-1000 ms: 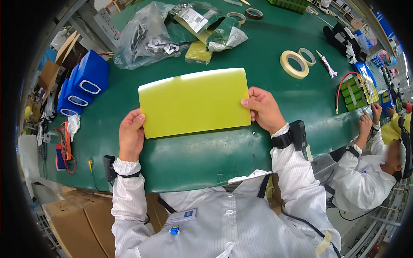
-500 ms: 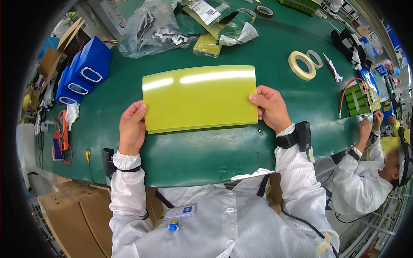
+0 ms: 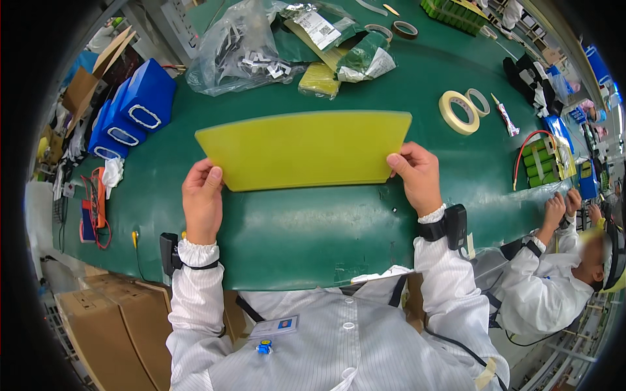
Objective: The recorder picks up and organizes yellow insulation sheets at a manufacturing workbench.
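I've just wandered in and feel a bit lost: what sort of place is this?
Probably a factory workshop, perhaps one handling battery packs: there is a long green workbench, a bundle of green cylinders resembling battery cells on its right, and a white-coated worker nearby.

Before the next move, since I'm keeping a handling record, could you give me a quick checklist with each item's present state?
1. Left hand has a grip on the yellow panel at its left side: ok.
2. Right hand has a grip on its right side: ok.
3. Panel apart from the cream tape roll: ok.
4. Green tabletop free of debris near the right hand: not ok, a small dark bit lies there.
5. Panel's underside clean: cannot tell, hidden.
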Available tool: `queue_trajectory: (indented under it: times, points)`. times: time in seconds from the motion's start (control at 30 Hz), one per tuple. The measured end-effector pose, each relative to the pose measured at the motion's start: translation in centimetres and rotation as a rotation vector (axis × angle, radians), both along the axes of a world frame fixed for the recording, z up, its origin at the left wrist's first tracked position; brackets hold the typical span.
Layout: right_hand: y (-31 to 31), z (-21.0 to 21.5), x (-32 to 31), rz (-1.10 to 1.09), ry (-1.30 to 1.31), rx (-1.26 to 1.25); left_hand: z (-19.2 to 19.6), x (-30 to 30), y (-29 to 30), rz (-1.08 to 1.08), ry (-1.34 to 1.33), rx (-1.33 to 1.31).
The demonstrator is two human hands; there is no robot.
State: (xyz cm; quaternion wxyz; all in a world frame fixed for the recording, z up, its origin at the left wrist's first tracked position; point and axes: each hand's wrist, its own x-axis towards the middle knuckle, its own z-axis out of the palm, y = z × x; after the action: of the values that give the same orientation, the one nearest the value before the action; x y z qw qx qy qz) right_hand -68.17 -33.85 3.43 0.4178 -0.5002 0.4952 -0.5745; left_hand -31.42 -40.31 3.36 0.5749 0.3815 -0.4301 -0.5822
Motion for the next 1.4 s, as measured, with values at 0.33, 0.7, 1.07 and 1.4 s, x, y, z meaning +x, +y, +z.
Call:
queue_trajectory:
  times: [0.33,0.7,1.07,1.4]
  points:
    - [0.1,0.6,0.5,0.009,0.063,0.056,0.5,-0.2,0.0,0.033,-0.292,-0.114]
    - [0.3,0.3,0.6,-0.045,0.093,0.054,0.0,-0.7,0.0,0.049,-0.244,-0.097]
    - [1.1,1.3,2.1,-0.372,0.555,-0.199,0.7,-0.8,1.0,0.302,-0.553,-0.273]
    - [1.3,1.8,3.1,-0.431,0.738,-0.282,0.2,-0.6,0.7,0.423,-0.618,-0.399]
